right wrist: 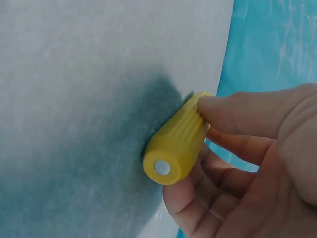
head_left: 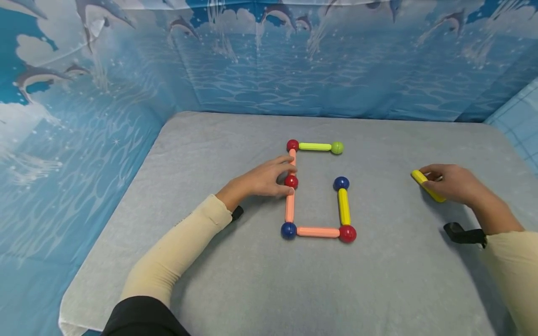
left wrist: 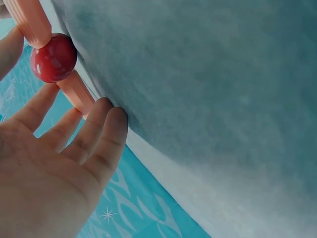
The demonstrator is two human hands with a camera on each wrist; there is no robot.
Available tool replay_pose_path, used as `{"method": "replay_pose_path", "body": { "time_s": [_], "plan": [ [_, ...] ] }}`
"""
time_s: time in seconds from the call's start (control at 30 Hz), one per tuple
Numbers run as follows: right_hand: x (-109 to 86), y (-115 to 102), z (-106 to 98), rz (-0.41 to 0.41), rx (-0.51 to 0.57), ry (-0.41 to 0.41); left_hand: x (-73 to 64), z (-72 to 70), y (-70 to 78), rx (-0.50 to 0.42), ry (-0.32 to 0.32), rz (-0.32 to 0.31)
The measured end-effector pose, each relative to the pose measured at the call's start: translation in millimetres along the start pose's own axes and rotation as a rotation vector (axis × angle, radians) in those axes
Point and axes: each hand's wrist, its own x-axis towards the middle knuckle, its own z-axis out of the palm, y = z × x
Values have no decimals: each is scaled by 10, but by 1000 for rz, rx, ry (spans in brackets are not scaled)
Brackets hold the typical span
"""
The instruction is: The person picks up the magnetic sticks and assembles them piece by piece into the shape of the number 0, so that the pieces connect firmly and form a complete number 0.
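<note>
My left hand (head_left: pixel 269 177) rests at the left side of a magnetic stick-and-ball figure. Its fingers, fairly straight, touch the upper pink rod (left wrist: pixel 77 94) and reach beside the middle red ball (head_left: pixel 291 181); the thumb lies at the lower pink rod (head_left: pixel 290 207). Away to the right, my right hand (head_left: pixel 456 184) pinches a yellow magnetic rod (right wrist: pixel 181 139) between thumb and fingers, tilted, one end showing a silvery disc. The figure continues through a blue ball (head_left: pixel 288 231), a horizontal pink rod (head_left: pixel 318 232), a red ball (head_left: pixel 347 234), an upright yellow rod (head_left: pixel 343 206) and a blue ball (head_left: pixel 341 183).
At the figure's top, a red ball (head_left: pixel 293 145) joins a lime-green rod (head_left: pixel 315 146) ending in a green ball (head_left: pixel 337 148). A grey cloth covers the table (head_left: pixel 252 284). Behind and to the left hangs a blue dolphin-print curtain (head_left: pixel 269 79).
</note>
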Motion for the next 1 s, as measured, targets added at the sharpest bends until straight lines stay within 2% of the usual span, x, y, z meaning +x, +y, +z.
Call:
{"method": "replay_pose_path", "body": {
  "time_s": [0.23, 0.6, 0.73, 1.0],
  "plan": [
    [-2, 10, 29, -40, 13, -5, 8, 15, -3, -3, -2, -7],
    [-38, -69, 29, 13, 96, 10, -2, 18, -10, -18, 9, 4],
    [-52, -156, 16, 6, 166, 15, -4, 14, -11, -23, 12, 4],
    [-37, -420, 22, -50, 412, 59, -1, 6, -18, -19, 15, 11]
  ]
}}
